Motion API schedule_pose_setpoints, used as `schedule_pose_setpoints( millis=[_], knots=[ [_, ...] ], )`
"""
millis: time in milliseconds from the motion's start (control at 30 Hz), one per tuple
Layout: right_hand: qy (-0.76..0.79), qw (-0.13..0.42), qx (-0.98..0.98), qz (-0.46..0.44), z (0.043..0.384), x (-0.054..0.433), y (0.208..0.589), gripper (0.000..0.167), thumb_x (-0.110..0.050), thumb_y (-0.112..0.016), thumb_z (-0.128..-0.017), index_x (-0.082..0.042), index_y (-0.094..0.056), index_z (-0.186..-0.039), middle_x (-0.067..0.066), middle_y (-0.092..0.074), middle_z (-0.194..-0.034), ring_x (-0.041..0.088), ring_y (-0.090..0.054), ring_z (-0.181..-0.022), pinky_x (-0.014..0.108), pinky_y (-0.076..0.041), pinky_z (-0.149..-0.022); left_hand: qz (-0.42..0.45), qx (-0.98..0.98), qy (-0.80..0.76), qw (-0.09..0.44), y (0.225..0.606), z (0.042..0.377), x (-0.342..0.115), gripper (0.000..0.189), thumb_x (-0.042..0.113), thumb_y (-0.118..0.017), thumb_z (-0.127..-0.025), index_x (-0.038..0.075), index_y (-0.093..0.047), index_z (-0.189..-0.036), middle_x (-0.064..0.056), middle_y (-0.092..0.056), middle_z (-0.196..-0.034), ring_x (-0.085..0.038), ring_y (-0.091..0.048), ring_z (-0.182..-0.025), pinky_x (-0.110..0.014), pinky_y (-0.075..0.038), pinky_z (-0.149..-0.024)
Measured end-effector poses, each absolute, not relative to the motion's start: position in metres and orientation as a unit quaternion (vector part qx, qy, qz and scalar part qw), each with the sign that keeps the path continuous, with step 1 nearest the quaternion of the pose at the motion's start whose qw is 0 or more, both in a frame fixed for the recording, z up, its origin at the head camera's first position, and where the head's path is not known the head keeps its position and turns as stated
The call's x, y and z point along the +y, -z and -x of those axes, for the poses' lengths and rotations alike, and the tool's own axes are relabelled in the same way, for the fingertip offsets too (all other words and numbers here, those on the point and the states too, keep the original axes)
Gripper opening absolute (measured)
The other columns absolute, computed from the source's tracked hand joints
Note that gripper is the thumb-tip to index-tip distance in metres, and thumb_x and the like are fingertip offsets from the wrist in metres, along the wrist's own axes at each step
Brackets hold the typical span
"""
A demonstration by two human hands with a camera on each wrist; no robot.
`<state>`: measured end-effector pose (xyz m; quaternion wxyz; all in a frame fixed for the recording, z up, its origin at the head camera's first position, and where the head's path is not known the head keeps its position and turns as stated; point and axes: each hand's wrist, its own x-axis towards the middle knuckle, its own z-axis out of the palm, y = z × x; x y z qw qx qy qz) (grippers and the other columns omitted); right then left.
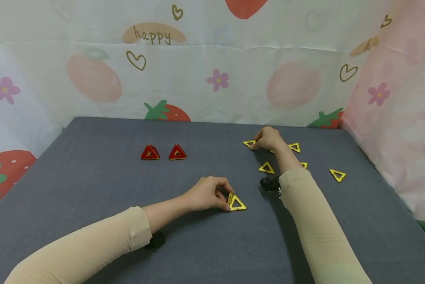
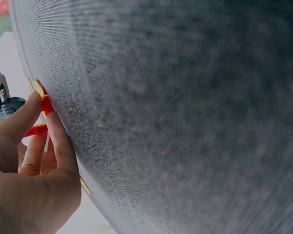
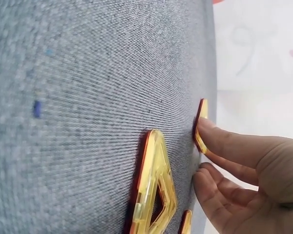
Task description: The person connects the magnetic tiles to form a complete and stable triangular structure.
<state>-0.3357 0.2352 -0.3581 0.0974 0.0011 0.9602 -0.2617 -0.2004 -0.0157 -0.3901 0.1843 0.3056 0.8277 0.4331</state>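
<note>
In the head view my left hand (image 1: 208, 194) pinches yellow triangular magnetic tiles (image 1: 238, 209) standing at the table's middle, one leaning against another. From the left wrist their edges look red-orange (image 2: 46, 105) between thumb and fingers. Farther back, my right hand (image 1: 270, 139) has its thumb and a finger on the edge of another yellow triangular tile (image 1: 246, 142). That tile (image 3: 202, 111) appears pinched in the right wrist view, close to the cloth. A loose yellow tile (image 3: 158, 168) lies nearer that camera.
Two red triangular pyramids (image 1: 156, 152) stand at the back left. Several yellow tiles lie flat around the right forearm, one of them (image 1: 268, 172) left of it and another (image 1: 336, 171) farther right. A grey cloth (image 1: 91, 177) covers the table; printed curtains (image 1: 198, 59) hang behind.
</note>
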Motion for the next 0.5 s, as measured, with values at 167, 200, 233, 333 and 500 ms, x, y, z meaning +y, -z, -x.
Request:
schedule_pose_setpoints(
  millis=[167, 200, 233, 333, 500],
  knots=[
    [0.258, 0.095, 0.961, 0.005, 0.3364, 0.2356, 0.3586, 0.050, -0.019, -0.074, -0.089, 0.002, -0.060, -0.132, 0.021, -0.054, -0.143, 0.040, -0.052, -0.129, 0.049, -0.047, -0.107, -0.305, 0.828, -0.433, 0.184, 0.3895, 0.1998, -0.0158, 0.034, 0.008, -0.083, -0.077, 0.007, -0.069, -0.108, -0.011, -0.071, -0.111, -0.009, -0.072, -0.079, -0.018, -0.054, -0.066],
    [0.258, 0.095, 0.962, 0.006, 0.3364, 0.2355, 0.3584, 0.050, -0.018, -0.074, -0.089, 0.002, -0.060, -0.132, 0.021, -0.055, -0.143, 0.040, -0.053, -0.129, 0.050, -0.047, -0.107, -0.305, 0.828, -0.433, 0.184, 0.3895, 0.1997, -0.0157, 0.034, 0.008, -0.083, -0.077, 0.007, -0.069, -0.108, -0.011, -0.071, -0.111, -0.009, -0.072, -0.079, -0.018, -0.054, -0.066],
    [0.259, 0.095, 0.961, 0.007, 0.3363, 0.2353, 0.3583, 0.050, -0.018, -0.074, -0.089, 0.002, -0.060, -0.132, 0.021, -0.055, -0.143, 0.040, -0.053, -0.128, 0.050, -0.047, -0.106, -0.305, 0.828, -0.432, 0.184, 0.3894, 0.1997, -0.0157, 0.034, 0.008, -0.083, -0.077, 0.007, -0.069, -0.108, -0.011, -0.071, -0.111, -0.009, -0.072, -0.079, -0.018, -0.054, -0.066],
    [0.262, 0.092, 0.961, 0.009, 0.3362, 0.2350, 0.3581, 0.050, -0.017, -0.074, -0.088, 0.001, -0.059, -0.133, 0.022, -0.055, -0.143, 0.041, -0.053, -0.127, 0.050, -0.048, -0.105, -0.305, 0.829, -0.431, 0.184, 0.3896, 0.1999, -0.0157, 0.034, 0.008, -0.083, -0.077, 0.007, -0.070, -0.108, -0.010, -0.071, -0.110, -0.009, -0.072, -0.078, -0.018, -0.054, -0.065],
    [0.263, 0.083, 0.961, 0.008, 0.3363, 0.2343, 0.3578, 0.052, -0.016, -0.076, -0.087, 0.003, -0.058, -0.132, 0.023, -0.053, -0.142, 0.041, -0.052, -0.127, 0.050, -0.048, -0.104, -0.306, 0.830, -0.429, 0.183, 0.3899, 0.2002, -0.0154, 0.034, 0.008, -0.083, -0.077, 0.008, -0.070, -0.108, -0.010, -0.072, -0.110, -0.009, -0.072, -0.078, -0.018, -0.053, -0.065]
  ],
)
